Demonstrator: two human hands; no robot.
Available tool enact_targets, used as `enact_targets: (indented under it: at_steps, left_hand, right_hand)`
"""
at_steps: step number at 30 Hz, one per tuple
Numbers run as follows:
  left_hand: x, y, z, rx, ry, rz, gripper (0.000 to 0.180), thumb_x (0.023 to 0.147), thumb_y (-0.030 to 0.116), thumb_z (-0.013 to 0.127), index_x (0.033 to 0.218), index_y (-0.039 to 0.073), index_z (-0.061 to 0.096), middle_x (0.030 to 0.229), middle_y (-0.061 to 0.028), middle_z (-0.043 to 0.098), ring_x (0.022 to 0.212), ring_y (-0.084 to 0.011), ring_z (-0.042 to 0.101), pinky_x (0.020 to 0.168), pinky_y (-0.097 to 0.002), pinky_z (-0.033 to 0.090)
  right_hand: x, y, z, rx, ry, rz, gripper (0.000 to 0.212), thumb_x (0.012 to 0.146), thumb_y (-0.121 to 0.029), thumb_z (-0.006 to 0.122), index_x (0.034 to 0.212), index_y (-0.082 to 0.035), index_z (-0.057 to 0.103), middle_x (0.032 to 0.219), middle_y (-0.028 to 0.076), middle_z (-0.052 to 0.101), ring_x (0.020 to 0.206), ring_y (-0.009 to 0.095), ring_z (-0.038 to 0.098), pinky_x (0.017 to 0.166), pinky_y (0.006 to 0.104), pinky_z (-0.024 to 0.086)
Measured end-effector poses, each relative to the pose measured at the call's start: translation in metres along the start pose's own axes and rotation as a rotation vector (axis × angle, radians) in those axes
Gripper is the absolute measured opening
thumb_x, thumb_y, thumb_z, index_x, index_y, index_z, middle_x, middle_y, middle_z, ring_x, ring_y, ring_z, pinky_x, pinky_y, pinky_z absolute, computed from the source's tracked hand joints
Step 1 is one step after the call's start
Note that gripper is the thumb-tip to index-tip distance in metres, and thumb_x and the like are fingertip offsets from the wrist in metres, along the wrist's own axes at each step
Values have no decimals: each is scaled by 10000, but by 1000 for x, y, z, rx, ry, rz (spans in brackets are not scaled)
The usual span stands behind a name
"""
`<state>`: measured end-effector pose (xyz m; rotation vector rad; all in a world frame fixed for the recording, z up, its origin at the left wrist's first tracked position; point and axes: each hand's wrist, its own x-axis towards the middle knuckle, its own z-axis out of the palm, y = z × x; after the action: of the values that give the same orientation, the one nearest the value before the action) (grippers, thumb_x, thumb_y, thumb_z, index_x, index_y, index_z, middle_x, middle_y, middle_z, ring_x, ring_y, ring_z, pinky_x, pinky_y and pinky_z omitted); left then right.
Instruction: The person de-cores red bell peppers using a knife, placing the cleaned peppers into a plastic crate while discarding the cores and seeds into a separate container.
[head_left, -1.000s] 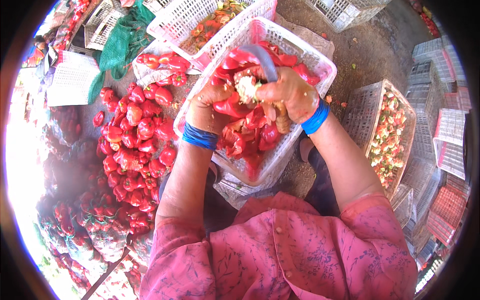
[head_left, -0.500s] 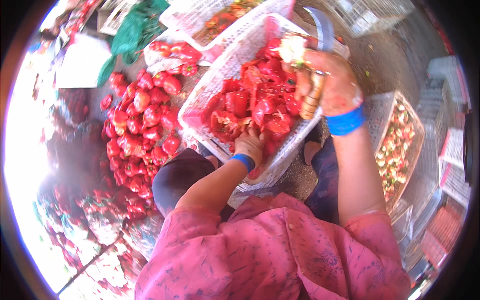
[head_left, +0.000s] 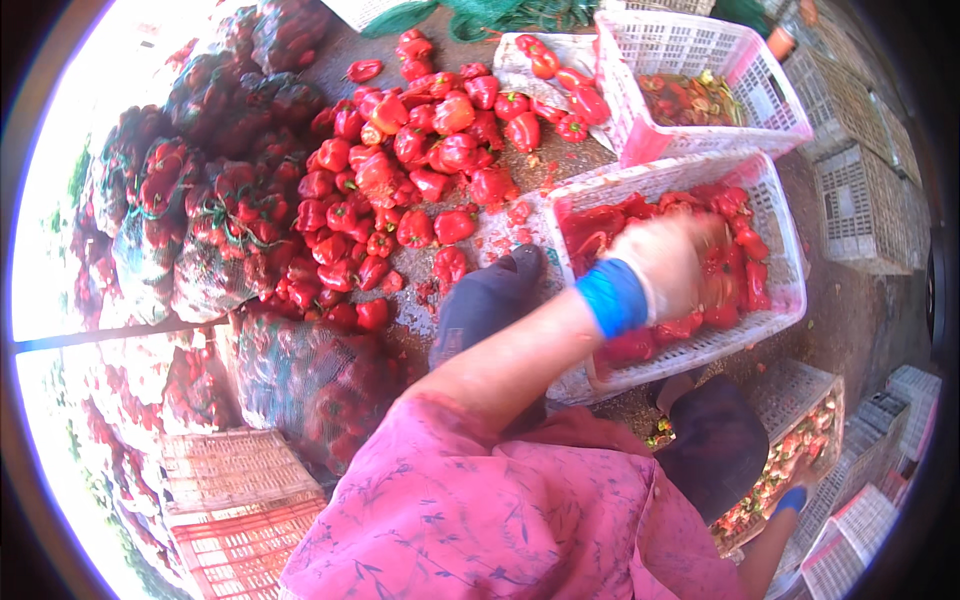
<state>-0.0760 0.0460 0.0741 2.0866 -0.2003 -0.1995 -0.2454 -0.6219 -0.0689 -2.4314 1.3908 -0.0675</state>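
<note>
My left hand [head_left: 662, 262], with a blue band at the wrist, is over a white crate [head_left: 705, 352] of red bell pepper pieces [head_left: 735, 285]. Motion blurs its fingers, so their grip cannot be made out. Far to the right, my right hand [head_left: 803, 476], banded in blue too, is at the edge of a crate [head_left: 780, 385] full of pale cut pepper cores [head_left: 800, 445]. Its fingers are too small and blurred to read, and no knife shows there now. Whole red bell peppers [head_left: 410, 150] lie heaped on the ground to the left.
Behind the pepper crate stands another white crate [head_left: 690, 135] with scraps in it. Full net sacks [head_left: 310, 380] line the left side, beside an orange crate [head_left: 240, 480]. Stacked crates [head_left: 865, 200] stand at the right. My knees flank the pepper crate.
The view has swung left. My left hand has risen from among the pepper pieces. My right hand, which held a curved knife and a pale core, has moved out to the core crate.
</note>
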Motion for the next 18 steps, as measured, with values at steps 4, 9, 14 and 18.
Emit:
enact_targets:
  at_steps: [4,9,14,18]
  left_hand:
    - [-28,-63,-97,-370,421,-50,312,914,123,678,1184,-19,612,1012,-56,676,848,-130,624,780,-262,515]
    - [-109,-308,-141,392,818,-661,554,755,355,728,1196,32,640,1149,-214,660,1099,-341,630,956,-394,493]
    - [-138,-432,-138,516,556,-1225,767,731,362,741,1407,138,455,1406,-208,477,1205,-371,557,1006,-453,472]
    - [-112,-472,-142,500,336,-1408,955,674,410,818,1464,169,339,1442,-164,419,1304,-352,475,1016,-480,456]
  right_hand:
    - [-20,5,0,-45,-50,165,414,906,-370,632,1180,-60,610,792,60,647,425,163,495,388,293,388]
    - [-82,-176,24,379,-110,-180,472,939,-405,600,1242,-44,577,848,80,636,351,143,454,322,273,355]
    - [-213,-329,50,482,-266,-403,501,928,-319,622,1304,3,545,924,85,623,482,97,516,374,216,394]
    - [-281,-385,92,372,-377,-382,434,932,-232,600,1271,37,565,898,107,632,431,109,482,355,220,385]
